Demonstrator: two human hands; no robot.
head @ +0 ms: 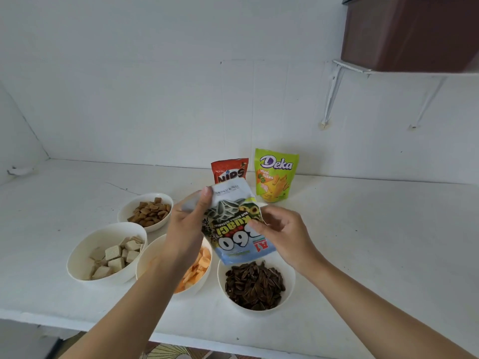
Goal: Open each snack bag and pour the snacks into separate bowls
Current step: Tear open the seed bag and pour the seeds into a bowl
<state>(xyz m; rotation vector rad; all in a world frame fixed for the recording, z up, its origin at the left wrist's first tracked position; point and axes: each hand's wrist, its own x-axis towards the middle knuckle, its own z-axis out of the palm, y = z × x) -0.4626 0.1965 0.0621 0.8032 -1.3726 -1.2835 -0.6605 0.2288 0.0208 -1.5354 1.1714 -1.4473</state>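
1. The red bag [229, 171] stands at the back of the counter [363, 242]. Its lower half is hidden behind the seed bag [234, 226], so I cannot read its full label.
2. My left forearm crosses one bowl [147, 257] and covers most of it. Only part of the orange snacks [199, 268] inside shows.
3. A brown box [409, 32] on the wall shelf is cut off by the top and right edges of the frame.
4. The seed bag is held upside down (its print reads inverted), with its mouth low over the seed bowl [290, 278]. I cannot tell whether the mouth touches the contents.
5. My left hand [185, 229] grips the raised bottom end of the bag, thumb over the front.
6. My right hand [282, 234] pinches the bag's right edge between thumb and fingers.
7. The seed bowl holds a heap of dark striped seeds [254, 286].
8. The large bowl [77, 255] on the left holds pale wafer pieces [114, 255].
9. The bowl behind it [127, 206] holds small brown pieces [151, 211].
10. The green bag [274, 174] stands upright beside the red bag, near the wall.
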